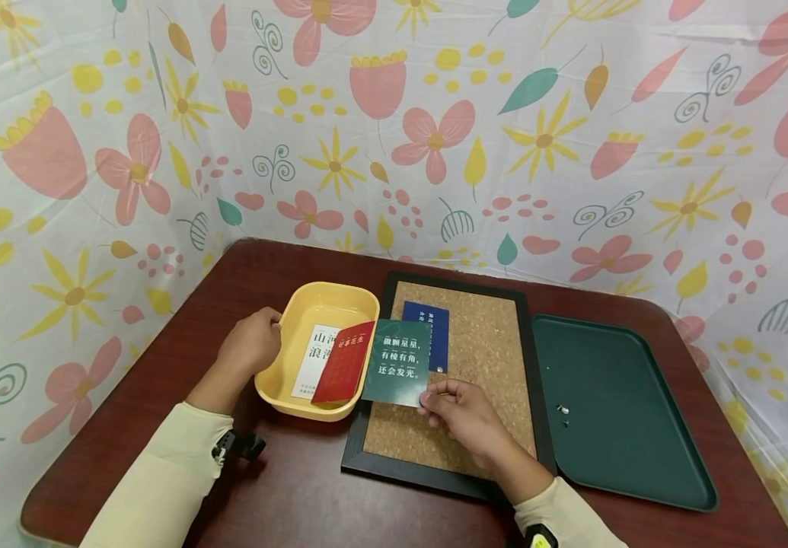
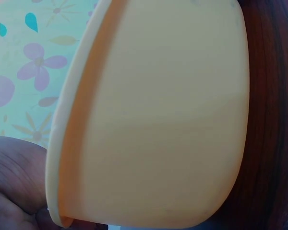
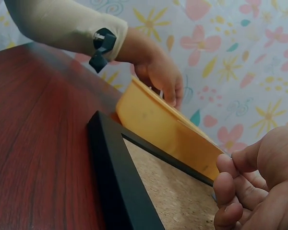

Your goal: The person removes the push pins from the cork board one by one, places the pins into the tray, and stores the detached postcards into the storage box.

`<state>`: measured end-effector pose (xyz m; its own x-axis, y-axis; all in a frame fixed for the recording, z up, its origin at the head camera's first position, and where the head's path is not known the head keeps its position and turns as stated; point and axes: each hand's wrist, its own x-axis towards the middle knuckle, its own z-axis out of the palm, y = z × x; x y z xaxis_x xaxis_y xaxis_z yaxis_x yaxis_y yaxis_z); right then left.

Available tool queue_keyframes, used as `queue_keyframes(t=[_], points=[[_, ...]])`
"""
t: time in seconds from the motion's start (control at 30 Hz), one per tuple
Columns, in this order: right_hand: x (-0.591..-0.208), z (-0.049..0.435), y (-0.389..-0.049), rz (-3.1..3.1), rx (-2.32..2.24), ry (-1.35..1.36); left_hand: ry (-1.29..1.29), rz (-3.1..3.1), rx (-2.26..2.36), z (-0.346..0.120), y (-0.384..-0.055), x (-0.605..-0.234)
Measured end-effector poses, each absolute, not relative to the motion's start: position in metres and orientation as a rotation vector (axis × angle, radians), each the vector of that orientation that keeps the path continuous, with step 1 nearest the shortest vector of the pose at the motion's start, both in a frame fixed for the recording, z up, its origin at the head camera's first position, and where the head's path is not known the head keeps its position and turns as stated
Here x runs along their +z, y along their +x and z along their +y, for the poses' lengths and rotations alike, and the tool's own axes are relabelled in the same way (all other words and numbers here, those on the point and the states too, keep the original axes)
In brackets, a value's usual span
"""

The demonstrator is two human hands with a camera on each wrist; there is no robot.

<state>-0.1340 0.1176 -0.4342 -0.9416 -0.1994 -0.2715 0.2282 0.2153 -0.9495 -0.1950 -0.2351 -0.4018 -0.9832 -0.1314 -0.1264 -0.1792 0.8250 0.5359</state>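
Observation:
My left hand (image 1: pixel 256 340) grips the left rim of a yellow plastic basin (image 1: pixel 321 303), whose outer side (image 2: pixel 158 105) fills the left wrist view. Inside lie a white card (image 1: pixel 306 377) with black print and a red card (image 1: pixel 344 373) leaning over it. Between the thumb and fingers of my right hand (image 1: pixel 465 417) a dark green card (image 1: pixel 394 384) with white writing is pinched by its lower right corner. It hangs over the basin's right edge and the framed corkboard (image 1: pixel 486 327). Partly behind it, a blue card (image 1: pixel 438 335) lies on the cork with a small pin near its lower corner.
To the right of the corkboard lies a dark green tray (image 1: pixel 630 426) holding a few small shiny metal pieces (image 1: pixel 563 409). The board's black frame (image 1: pixel 428 476) rests on the dark red wooden table (image 1: pixel 284 479). A flowered cloth (image 1: pixel 394 152) hangs behind.

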Motion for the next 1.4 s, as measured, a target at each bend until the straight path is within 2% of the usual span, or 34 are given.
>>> queue_keyframes(t=[1.4], points=[[-0.4286, 0.1105, -0.1340, 2.127, -1.779, 0.029, -0.246, 2.932, 0.854, -0.2349, -0.1947, -0.4005]])
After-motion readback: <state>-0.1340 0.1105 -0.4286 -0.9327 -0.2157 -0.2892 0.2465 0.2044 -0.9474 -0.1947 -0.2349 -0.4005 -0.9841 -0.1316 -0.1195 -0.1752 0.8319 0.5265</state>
